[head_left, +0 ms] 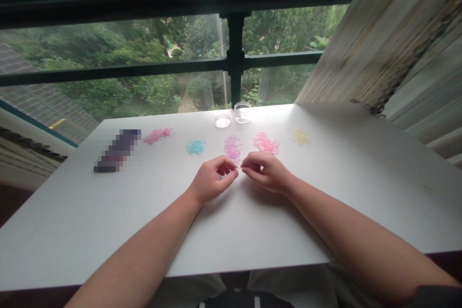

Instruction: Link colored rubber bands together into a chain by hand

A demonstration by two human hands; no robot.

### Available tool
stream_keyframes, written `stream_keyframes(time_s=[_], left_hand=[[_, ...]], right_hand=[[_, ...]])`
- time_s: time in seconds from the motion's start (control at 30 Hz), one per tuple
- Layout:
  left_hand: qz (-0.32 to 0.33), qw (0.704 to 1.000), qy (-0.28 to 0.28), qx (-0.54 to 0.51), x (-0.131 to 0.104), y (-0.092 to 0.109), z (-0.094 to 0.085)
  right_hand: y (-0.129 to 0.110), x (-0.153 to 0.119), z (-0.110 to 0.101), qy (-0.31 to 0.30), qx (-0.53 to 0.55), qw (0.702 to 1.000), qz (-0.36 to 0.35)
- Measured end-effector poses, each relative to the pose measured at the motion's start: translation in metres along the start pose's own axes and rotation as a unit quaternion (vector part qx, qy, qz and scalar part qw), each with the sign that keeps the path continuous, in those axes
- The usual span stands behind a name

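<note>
I can read no text, label, brand, number or sign anywhere around my left grip (pixel 237 170) or my right grip (pixel 242 168). Farther out to the left of my left grip, the dark object (pixel 117 150) on the surface (pixel 144 211) is covered by coarse pixel blocks, so I cannot tell whether it carries any print.

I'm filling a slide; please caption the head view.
Two hands meet fingertip to fingertip beside small colored piles on a white table by a window.
</note>
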State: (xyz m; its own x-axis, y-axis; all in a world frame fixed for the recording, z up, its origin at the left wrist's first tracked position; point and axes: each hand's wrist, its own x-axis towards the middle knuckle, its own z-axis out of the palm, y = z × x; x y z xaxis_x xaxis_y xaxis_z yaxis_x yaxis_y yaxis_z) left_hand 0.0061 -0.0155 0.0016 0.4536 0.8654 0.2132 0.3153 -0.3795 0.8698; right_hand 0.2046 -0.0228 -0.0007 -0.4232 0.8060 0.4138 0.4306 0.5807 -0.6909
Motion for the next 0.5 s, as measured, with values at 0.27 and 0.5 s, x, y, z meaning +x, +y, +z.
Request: stream_keyframes(time_s=[0.27, 0.5], left_hand=[[0.005, 1.0, 0.003, 0.006, -0.0003, 0.0006, 0.0005], [0.004, 1.0, 0.007, 0.003, 0.0002, 0.001, 0.0002]], right_hand=[[-0.0002, 0.0003, 0.0004, -0.006, 0.003, 1.0, 0.0], [-0.0004, 0.0, 0.0006, -0.008, 0.004, 1.0, 0.007]])
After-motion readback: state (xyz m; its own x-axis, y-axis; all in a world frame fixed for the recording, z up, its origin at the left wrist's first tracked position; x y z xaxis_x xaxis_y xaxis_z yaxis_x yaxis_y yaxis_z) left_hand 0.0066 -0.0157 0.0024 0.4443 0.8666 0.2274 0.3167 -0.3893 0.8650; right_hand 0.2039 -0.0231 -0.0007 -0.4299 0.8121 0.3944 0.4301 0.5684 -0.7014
